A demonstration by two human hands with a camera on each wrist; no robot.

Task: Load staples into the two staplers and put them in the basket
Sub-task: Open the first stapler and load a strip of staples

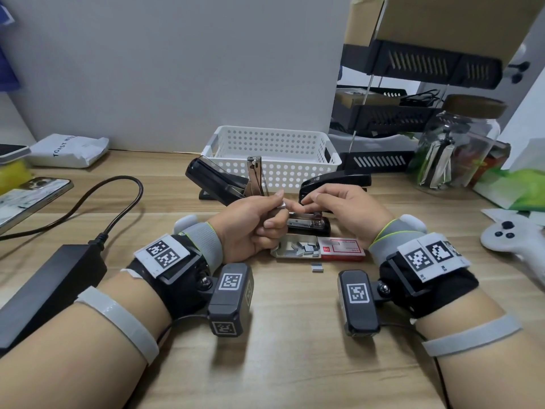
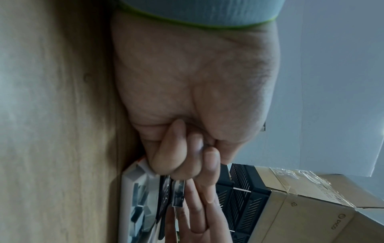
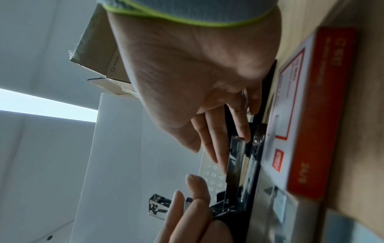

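Both hands (image 1: 298, 214) hover over the open stapler (image 1: 309, 225).

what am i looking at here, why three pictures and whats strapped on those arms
A person is working bare-handed, with cameras strapped on both wrists. The wide picture comes from a head camera; the other two look along each hand. On the wooden desk lie two opened black staplers, a white basket and an open box of staples. The left hand pinches a small strip of staples; the right hand reaches its fingers towards it.
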